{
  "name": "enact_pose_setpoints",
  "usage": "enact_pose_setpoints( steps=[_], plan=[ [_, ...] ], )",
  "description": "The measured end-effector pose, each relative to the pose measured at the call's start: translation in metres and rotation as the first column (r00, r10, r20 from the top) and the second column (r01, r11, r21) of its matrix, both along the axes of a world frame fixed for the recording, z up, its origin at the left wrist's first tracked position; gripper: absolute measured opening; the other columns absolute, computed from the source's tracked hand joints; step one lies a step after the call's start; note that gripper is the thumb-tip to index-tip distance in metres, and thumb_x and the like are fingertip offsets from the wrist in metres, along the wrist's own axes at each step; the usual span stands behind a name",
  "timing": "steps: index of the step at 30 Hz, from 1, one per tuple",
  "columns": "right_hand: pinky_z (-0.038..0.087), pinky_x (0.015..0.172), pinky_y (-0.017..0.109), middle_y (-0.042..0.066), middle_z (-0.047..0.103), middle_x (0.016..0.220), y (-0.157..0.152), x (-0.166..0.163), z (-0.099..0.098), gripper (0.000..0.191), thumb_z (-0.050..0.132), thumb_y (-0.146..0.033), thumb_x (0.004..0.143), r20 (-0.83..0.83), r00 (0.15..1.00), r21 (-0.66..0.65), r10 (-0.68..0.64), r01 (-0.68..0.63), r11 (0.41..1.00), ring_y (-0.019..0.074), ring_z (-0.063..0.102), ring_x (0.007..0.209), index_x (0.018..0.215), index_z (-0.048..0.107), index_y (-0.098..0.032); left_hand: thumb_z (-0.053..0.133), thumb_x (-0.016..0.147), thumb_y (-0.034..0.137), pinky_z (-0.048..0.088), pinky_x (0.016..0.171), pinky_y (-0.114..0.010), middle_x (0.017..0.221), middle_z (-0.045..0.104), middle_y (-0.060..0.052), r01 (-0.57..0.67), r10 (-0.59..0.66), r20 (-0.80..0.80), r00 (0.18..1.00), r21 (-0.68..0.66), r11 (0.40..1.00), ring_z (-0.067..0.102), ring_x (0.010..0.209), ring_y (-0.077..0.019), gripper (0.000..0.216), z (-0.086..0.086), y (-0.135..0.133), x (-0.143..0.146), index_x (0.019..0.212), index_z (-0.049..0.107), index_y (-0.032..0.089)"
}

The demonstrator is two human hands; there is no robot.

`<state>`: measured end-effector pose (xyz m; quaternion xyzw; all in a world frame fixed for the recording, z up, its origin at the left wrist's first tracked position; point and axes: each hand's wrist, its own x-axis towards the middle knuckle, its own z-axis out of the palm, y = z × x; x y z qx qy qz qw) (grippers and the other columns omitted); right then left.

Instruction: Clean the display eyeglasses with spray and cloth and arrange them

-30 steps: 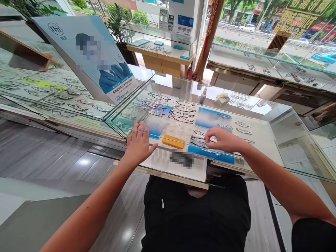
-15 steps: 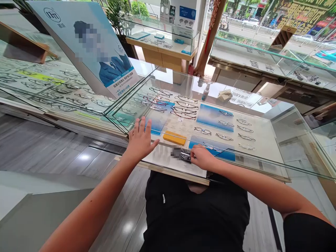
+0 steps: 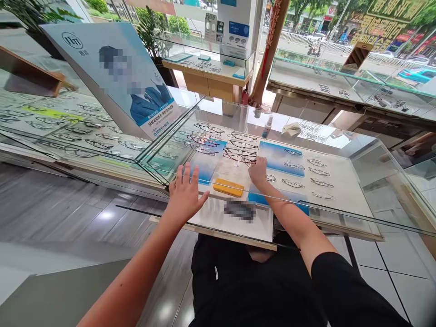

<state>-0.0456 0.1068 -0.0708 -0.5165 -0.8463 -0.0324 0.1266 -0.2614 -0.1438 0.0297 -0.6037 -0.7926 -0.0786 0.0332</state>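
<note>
My left hand [image 3: 185, 193] lies palm down with fingers spread at the near glass edge of the display case [image 3: 218, 188], holding nothing. My right hand [image 3: 259, 172] reaches inside the case, fingers curled close to the ends of a row of dark and red eyeglasses [image 3: 240, 156]. Whether it grips a pair is hidden. Beneath it, a pair of glasses [image 3: 270, 178] is partly covered by the hand. A yellow glasses case [image 3: 228, 186] lies between my hands. Nearer me, a dark, pixelated object [image 3: 240, 210] rests on the pulled-out white drawer [image 3: 211, 213].
More eyeglasses [image 3: 293, 183] stand in rows inside, some on blue cards [image 3: 272, 152]. A spray bottle [image 3: 267, 127] and a crumpled cloth [image 3: 291, 130] sit on the glass top. A large poster stand [image 3: 136, 86] leans at the left. Glass panes border the opening.
My right hand has left the dark object on the drawer and moved forward into the case, beside the eyeglasses. My left hand stays at the glass edge. The view has shifted slightly.
</note>
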Motion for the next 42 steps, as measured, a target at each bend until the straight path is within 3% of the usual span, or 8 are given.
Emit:
enact_pose_setpoints(
  steps=[6, 13, 25, 32, 42],
  plan=[
    [0.029, 0.122, 0.053, 0.023, 0.067, 0.125, 0.037, 0.017, -0.015, 0.027, 0.058, -0.011, 0.093, -0.047, 0.981, 0.005, -0.187, 0.187, 0.982, 0.0364, 0.051, 0.126, 0.114, 0.075, -0.012, 0.056, 0.102, 0.048, 0.036, 0.124, -0.067, 0.182, 0.017, -0.028, 0.001, -0.001, -0.012, 1.0, 0.028, 1.0, 0.012, 0.17, -0.0463, 0.088, -0.001, 0.0, 0.0, 0.173, 0.029, 0.004],
    [0.027, 0.124, 0.052, 0.021, 0.067, 0.13, 0.05, 0.023, -0.034, 0.028, 0.058, -0.014, 0.095, -0.016, 0.966, -0.031, -0.26, 0.259, 0.965, 0.0344, 0.051, 0.128, 0.118, 0.075, -0.014, 0.058, 0.103, 0.045, 0.035, 0.125, -0.067, 0.183, 0.008, -0.029, 0.026, -0.026, 0.005, 1.0, 0.048, 0.998, 0.005, 0.171, -0.0466, 0.087, -0.001, -0.012, 0.003, 0.175, 0.028, 0.006],
    [0.023, 0.125, 0.05, 0.024, 0.066, 0.132, 0.093, 0.029, -0.038, 0.035, 0.052, -0.013, 0.095, 0.025, 0.942, -0.128, -0.335, 0.335, 0.933, 0.034, 0.051, 0.13, 0.119, 0.076, -0.008, 0.051, 0.106, 0.048, 0.04, 0.122, -0.066, 0.182, 0.016, -0.027, 0.008, -0.011, 0.037, 0.999, 0.078, 0.997, 0.013, 0.17, -0.0455, 0.081, -0.006, -0.041, 0.002, 0.176, 0.028, 0.014],
    [0.013, 0.13, 0.057, 0.025, 0.068, 0.135, 0.118, 0.037, -0.036, 0.034, 0.055, -0.01, 0.091, 0.06, 0.936, -0.152, -0.347, 0.353, 0.923, 0.0384, 0.051, 0.134, 0.116, 0.078, -0.011, 0.051, 0.107, 0.049, 0.04, 0.122, -0.068, 0.183, 0.015, -0.026, 0.012, -0.015, 0.049, 0.999, 0.072, 0.997, 0.015, 0.17, -0.0462, 0.084, -0.011, -0.044, -0.001, 0.179, 0.02, 0.019],
    [0.008, 0.13, 0.059, 0.024, 0.066, 0.138, 0.124, 0.041, -0.033, 0.028, 0.059, -0.013, 0.095, 0.107, 0.91, -0.195, -0.4, 0.413, 0.89, 0.035, 0.047, 0.138, 0.113, 0.079, -0.009, 0.053, 0.106, 0.05, 0.043, 0.119, -0.07, 0.184, 0.01, -0.025, 0.017, -0.02, 0.054, 0.998, 0.045, 0.999, 0.016, 0.169, -0.0482, 0.087, -0.012, -0.044, -0.005, 0.179, 0.017, 0.02]
  ],
)
